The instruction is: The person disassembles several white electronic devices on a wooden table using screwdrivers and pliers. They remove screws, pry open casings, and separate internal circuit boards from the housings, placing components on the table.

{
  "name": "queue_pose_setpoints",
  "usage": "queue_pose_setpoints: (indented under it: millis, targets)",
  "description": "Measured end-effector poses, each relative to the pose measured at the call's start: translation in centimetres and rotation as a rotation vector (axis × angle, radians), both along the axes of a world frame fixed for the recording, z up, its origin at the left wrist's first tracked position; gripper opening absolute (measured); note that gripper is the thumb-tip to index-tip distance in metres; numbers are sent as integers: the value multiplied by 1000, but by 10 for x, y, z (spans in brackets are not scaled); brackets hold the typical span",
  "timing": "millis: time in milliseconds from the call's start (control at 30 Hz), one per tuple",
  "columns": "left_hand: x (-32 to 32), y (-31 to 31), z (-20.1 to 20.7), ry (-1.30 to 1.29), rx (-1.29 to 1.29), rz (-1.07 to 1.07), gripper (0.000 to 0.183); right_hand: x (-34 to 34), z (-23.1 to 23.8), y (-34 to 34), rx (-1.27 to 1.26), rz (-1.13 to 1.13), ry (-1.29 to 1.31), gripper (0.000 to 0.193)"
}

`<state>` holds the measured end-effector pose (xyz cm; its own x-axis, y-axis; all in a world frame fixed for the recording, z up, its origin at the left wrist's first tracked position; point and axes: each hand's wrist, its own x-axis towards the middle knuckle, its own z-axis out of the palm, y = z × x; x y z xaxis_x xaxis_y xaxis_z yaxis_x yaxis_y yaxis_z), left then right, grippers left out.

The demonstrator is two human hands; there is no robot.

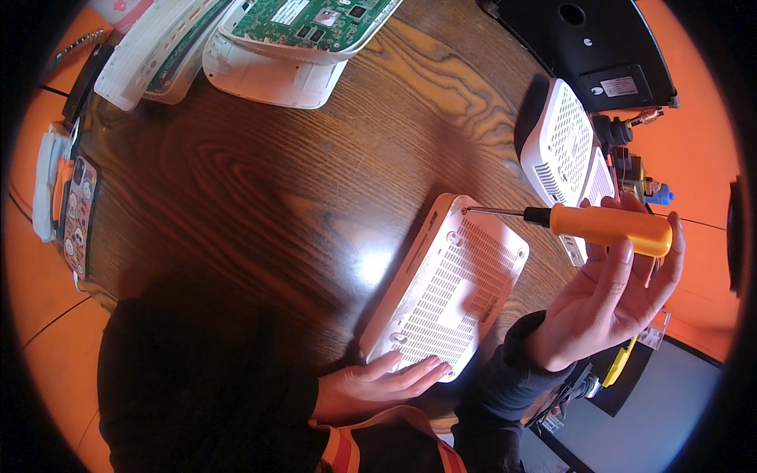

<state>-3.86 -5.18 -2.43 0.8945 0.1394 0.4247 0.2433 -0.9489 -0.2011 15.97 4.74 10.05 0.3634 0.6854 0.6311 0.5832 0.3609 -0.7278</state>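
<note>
A white router-like box (441, 292) with a slotted face upward sits at an angle on the wooden table. My left hand (378, 386) holds its near end, fingers laid over the edge. In my right hand (623, 276) is a screwdriver (607, 226) with a yellow-orange handle, gripped between thumb and fingers. Its metal shaft runs left, and the tip meets the box's far left corner, at a small screw hole. Round recesses and corner holes mark the slotted face.
At the far left lie an opened white casing with a green circuit board (311, 27) and pale covers (130, 71). Another white vented box (558, 142) stands right, near a black panel (599, 47). A patterned phone case (81, 213) lies at the left edge; a grey screen (654, 410) is lower right.
</note>
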Motion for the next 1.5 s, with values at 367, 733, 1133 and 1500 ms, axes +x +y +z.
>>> queue_pose_setpoints:
  millis: [367, 733, 1133, 1500]
  targets:
    - [1, -2, -5, -23, 25, 19, 61, 1, 1, -1, 5, 54, -36, 42]
    - [2, -4, -6, -44, -7, 18, 60, -1, 2, -2, 7, 25, -42, 42]
    - [-4, 5, 6, 40, 28, -1, 61, 26, 30, -31, 121, -221, -171, 46]
    - [-7, 8, 7, 67, 51, -6, 56, 44, -12, -57, 113, -326, 147, 41]
